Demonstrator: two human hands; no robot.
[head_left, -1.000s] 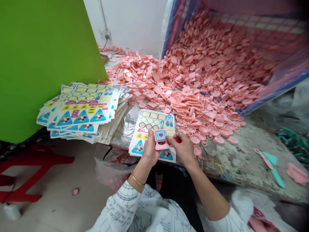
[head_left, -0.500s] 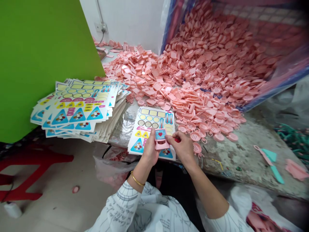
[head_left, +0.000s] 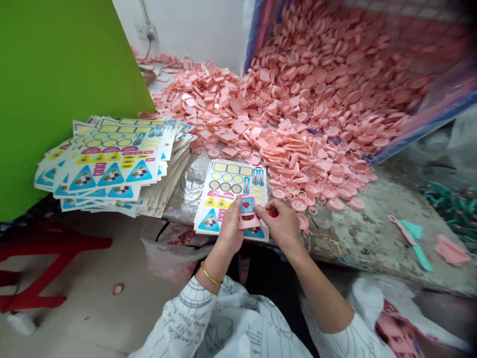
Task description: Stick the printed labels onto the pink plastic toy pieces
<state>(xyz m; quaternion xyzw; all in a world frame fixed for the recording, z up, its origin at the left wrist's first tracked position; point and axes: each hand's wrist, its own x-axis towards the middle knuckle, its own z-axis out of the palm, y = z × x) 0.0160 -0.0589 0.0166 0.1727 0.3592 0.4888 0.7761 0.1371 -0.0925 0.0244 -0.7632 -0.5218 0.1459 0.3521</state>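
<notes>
Pink parts point(head_left: 238, 107) heaped upper centre to right, close handwork below

Sticker sheets point(head_left: 234, 191) lie mid-frame. Over them, the left hand point(head_left: 231, 229) grips a pink toy point(head_left: 247, 211); the right hand point(head_left: 283, 226), curled round a red object point(head_left: 274, 213), touches its edge. View shifts, hold doesn't: this step seemingly continues.

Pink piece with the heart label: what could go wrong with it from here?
Held by the left hand near the edge of the table, the pink piece could drop if that grip slips. The right hand has fingertips close beside the heart label, so a careless press might smudge or shift it.
</notes>
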